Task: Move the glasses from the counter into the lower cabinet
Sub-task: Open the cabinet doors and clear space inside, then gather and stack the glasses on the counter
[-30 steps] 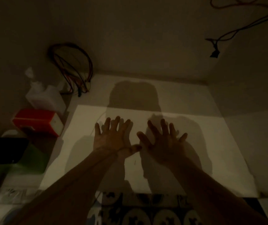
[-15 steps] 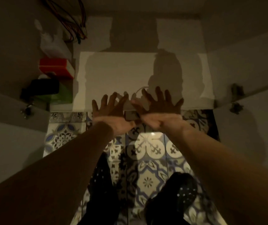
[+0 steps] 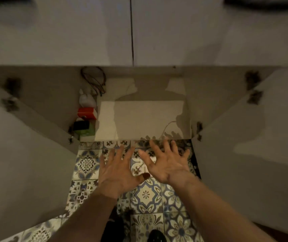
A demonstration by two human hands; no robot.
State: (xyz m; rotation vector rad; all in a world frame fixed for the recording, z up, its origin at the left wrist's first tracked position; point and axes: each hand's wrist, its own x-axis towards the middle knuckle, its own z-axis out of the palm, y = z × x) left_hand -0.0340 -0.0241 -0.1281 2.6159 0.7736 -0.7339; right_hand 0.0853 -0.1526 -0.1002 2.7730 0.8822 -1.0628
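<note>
Both hands, left hand (image 3: 117, 173) & right hand (image 3: 167, 163), fingers spread, empty, before open lower cabinet (image 3: 148, 117).

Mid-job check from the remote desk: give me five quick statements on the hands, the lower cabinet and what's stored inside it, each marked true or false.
1. Both doors of the lower cabinet stand open. True.
2. The left hand grips a glass. False: its fingers are spread and it holds nothing.
3. The right hand is empty, hovering over the patterned floor tiles in front of the cabinet. True.
4. A red box sits against the cabinet's right wall. False: it is at the left side, behind a green container.
5. Glasses already stand on the cabinet floor. False: none is visible there.
</note>
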